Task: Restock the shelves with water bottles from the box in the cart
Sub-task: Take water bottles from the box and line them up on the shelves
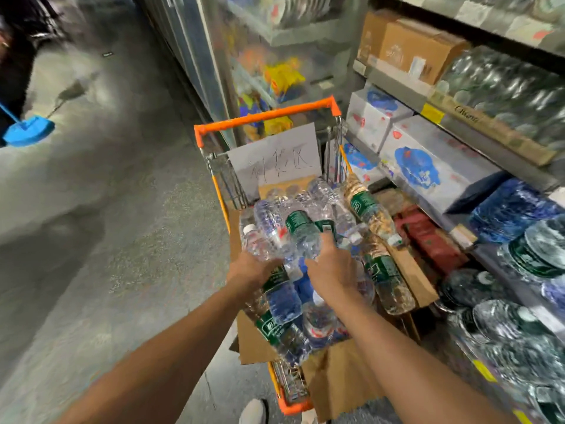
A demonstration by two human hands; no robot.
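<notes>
An orange-framed cart (263, 116) stands in the aisle with an open cardboard box (411, 270) inside, heaped with water bottles. My left hand (249, 272) grips clear bottles (266, 231) at the top of the pile. Beside it, my right hand (331, 267) grips a green-labelled bottle (301, 228), lifted slightly above the heap. More green-labelled bottles (371, 214) lie along the box's right side. The shelves (477, 240) on the right hold rows of stocked water bottles (532, 252).
White boxes with blue print (434, 166) and brown cartons (409, 47) sit on the upper shelves at right. A paper sign (275, 156) hangs at the cart's far end. A blue mop head (29, 131) and a person stand at far left on the grey floor.
</notes>
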